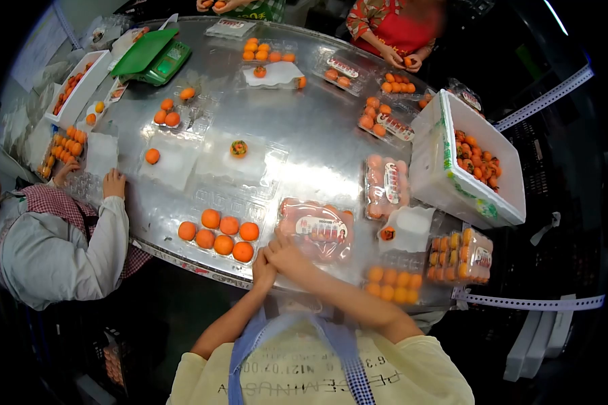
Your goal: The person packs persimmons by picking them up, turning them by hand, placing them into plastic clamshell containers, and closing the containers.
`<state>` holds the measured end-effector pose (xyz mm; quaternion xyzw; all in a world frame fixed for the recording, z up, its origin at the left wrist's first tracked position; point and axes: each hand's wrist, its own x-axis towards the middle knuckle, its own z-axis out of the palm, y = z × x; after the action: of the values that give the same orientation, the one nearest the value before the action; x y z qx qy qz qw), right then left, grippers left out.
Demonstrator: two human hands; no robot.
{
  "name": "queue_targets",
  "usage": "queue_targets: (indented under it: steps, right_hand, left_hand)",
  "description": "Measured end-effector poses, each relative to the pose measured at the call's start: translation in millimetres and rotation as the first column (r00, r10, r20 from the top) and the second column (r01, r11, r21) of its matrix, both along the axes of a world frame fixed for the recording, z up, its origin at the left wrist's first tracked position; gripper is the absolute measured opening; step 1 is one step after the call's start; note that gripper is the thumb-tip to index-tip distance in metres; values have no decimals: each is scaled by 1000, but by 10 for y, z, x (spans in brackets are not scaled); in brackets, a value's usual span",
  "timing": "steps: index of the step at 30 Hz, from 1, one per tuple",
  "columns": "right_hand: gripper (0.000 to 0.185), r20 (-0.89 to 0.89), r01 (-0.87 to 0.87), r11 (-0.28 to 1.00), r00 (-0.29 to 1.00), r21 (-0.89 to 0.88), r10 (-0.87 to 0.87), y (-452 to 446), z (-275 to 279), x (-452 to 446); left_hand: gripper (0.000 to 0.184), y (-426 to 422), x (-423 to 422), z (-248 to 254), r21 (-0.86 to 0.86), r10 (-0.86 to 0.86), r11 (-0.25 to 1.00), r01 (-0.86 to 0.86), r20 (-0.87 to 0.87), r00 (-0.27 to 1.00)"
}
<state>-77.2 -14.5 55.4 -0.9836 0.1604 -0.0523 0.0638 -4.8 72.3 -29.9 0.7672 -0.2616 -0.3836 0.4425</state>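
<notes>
Just in front of me, my left hand (264, 271) and my right hand (288, 257) meet at the near left corner of a closed clear plastic box (317, 229). The box is packed with orange persimmons and bears a white label on its lid. My right hand's fingers bend over that corner. My left hand's fingers are curled just beside it; what they grip is hidden. To the left of my hands lies an open plastic box with several persimmons (223, 244) in its near half, round side up.
Closed boxes (387, 185) and a white foam crate of persimmons (483, 162) stand at right. A green scale (157, 61) is at the far left of the metal table (250, 111). A person (67, 229) works at left; two others stand across.
</notes>
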Motion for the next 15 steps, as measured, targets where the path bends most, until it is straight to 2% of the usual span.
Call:
queue_targets:
  steps: [1, 2, 3, 7, 10, 13, 15]
  right_hand:
    - [16, -22, -4, 996, 1000, 86, 6, -87, 146, -6]
    - [17, 59, 25, 981, 998, 193, -37, -207, 248, -18]
    - [17, 127, 53, 949, 987, 310, -97, -307, 333, -34]
    - [24, 237, 80, 898, 951, 432, -198, -655, 786, -104]
    - [25, 311, 122, 799, 879, 589, -363, -644, 1062, -179]
    - [28, 406, 114, 782, 804, 612, -435, -744, 1120, -239]
    - [31, 387, 139, 760, 795, 634, -468, -862, 1056, -285]
  left_hand:
    - [15, -21, 3, -53, -37, 50, 998, -60, -222, 974]
    - [11, -27, -10, -111, -48, 98, 990, -133, -442, 892]
    - [11, -25, -22, -127, -92, 80, 987, -134, -441, 894]
    - [14, -51, 6, -72, -99, 40, 992, -76, -325, 945]
    - [15, -25, -12, -88, -100, 49, 991, -91, -360, 932]
    - [15, -27, -16, -11, -103, 57, 990, -100, -356, 933]
    - [15, -33, -12, 35, -84, 54, 993, -86, -333, 941]
